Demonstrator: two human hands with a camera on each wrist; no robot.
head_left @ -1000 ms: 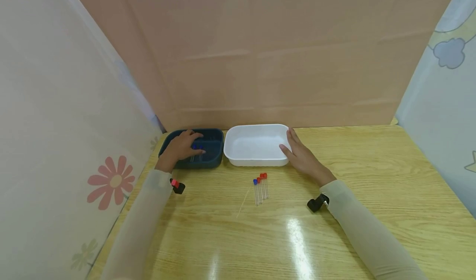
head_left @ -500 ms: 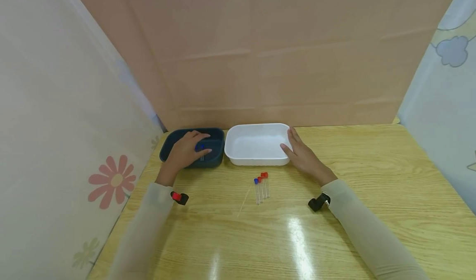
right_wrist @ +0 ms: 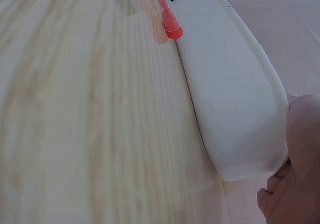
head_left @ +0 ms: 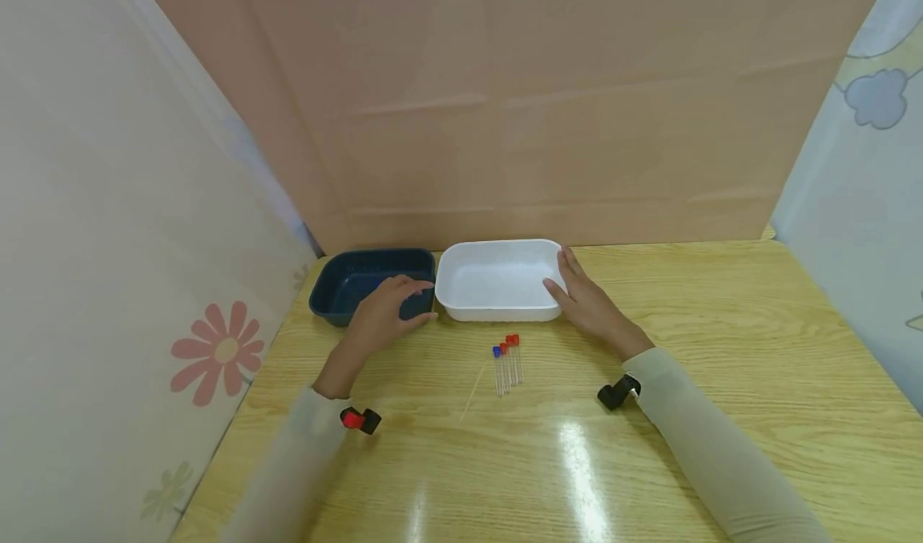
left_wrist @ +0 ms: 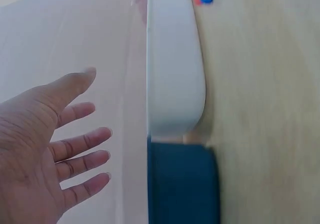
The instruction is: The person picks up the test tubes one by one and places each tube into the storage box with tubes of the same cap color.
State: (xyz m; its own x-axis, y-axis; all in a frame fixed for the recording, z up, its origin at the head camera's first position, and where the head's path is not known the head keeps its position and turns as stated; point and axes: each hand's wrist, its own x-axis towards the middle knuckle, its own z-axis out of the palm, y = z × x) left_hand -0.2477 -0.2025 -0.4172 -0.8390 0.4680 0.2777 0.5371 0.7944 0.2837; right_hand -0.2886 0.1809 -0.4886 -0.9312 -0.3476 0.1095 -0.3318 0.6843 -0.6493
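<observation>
wood-grain surface (head_left: 757, 327), brown backdrop (head_left: 541, 126): left hand (head_left: 385, 311), fingers apart and empty, has shifted to the near right of the navy tray (head_left: 339, 283), so seems done inside; right hand (head_left: 594, 307) grips the white tray (head_left: 497, 315); capped tubes (head_left: 508, 368) lie nearer.

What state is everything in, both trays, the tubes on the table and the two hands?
Left hand, holding nothing, thumb and fingers apart
White tray, upright, open at the top
Right hand, gripping the white tray's right end
Dark blue tray, upright, partly hidden by the left hand
Clear tubes, lying side by side on the table, capped in blue and red
</observation>
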